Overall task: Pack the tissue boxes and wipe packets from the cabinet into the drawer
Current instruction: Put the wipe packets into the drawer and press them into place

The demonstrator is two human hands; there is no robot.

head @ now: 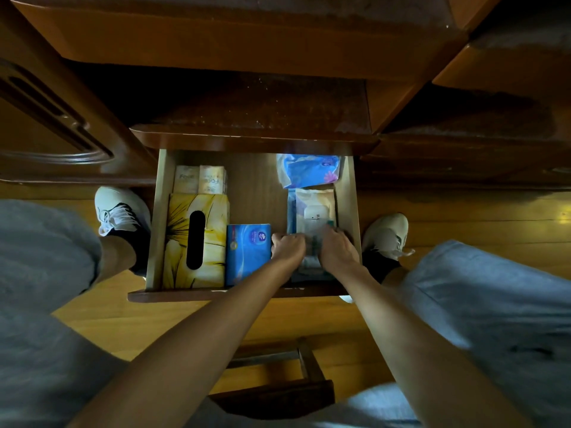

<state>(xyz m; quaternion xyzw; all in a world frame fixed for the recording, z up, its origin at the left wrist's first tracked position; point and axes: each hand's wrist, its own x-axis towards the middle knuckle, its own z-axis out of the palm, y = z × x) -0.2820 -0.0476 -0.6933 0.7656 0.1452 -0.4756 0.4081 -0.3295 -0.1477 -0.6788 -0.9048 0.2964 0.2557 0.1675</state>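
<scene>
Drawer (161, 217) contents: one yellow tissue box (213, 242), two blue packs (247, 254), two beige packs (199, 179), two wipe packets (313, 208). Left hand (289, 247), right hand (336, 248) both grip nearer packet.

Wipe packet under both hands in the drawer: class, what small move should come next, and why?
Probably press the wipe packet flat and let go: both the left hand and right hand grip it, already low in the drawer beside the blue tissue box.

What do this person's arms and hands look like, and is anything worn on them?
Both forearms are bare with no sleeves in view. The left hand and right hand wear no gloves; no watch, bracelet or ring shows, though the fingers are blurred.
</scene>
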